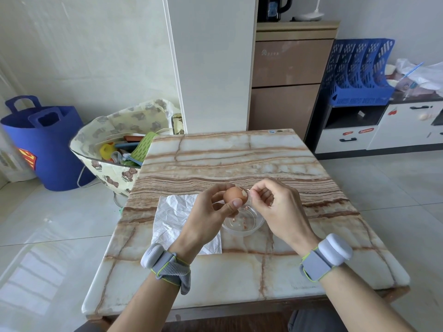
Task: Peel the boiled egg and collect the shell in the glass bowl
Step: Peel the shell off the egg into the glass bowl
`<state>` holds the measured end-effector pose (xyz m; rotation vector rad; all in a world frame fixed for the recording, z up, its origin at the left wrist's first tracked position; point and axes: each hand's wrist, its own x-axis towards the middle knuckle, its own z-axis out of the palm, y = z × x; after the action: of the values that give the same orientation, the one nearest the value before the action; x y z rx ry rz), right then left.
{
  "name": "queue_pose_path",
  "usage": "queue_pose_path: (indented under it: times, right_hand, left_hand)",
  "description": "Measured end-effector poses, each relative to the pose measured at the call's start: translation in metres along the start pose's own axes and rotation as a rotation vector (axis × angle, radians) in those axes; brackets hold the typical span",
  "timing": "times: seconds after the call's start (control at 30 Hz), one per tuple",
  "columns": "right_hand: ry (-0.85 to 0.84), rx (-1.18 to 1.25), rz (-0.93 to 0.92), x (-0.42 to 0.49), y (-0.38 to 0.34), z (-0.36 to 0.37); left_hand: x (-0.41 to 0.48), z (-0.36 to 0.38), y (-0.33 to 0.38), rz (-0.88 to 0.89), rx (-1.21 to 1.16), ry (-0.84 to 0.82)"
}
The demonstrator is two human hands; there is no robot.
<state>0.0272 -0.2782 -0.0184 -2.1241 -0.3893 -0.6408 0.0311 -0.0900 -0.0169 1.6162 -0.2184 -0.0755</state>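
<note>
I see a beige, brown-veined marble-look surface (pixel 239 159), polished and glossy under the light. The small clear glass bowl (pixel 258 224) is smooth and shiny. The white crumpled paper sheet (pixel 172 212) looks matt and creased. The brown boiled egg (pixel 233 194) has a matt shell, chipped rough at its right end.

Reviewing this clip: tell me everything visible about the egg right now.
The egg is brown-shelled and mostly unpeeled, with a ragged pale patch at one end where shell is gone. The left hand grips it, thumb across its front, above the glass bowl. The right hand pinches at that peeled edge.
</note>
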Motion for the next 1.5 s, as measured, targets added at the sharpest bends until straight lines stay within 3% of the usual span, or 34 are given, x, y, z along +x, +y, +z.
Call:
queue_pose_path:
  times: [1.5]
  right_hand:
    - [-0.007, -0.038, -0.077, -0.0033, -0.0023, 0.0007]
  left_hand:
    - [-0.0021, -0.0008, -0.0026, 0.03, 0.123, 0.047]
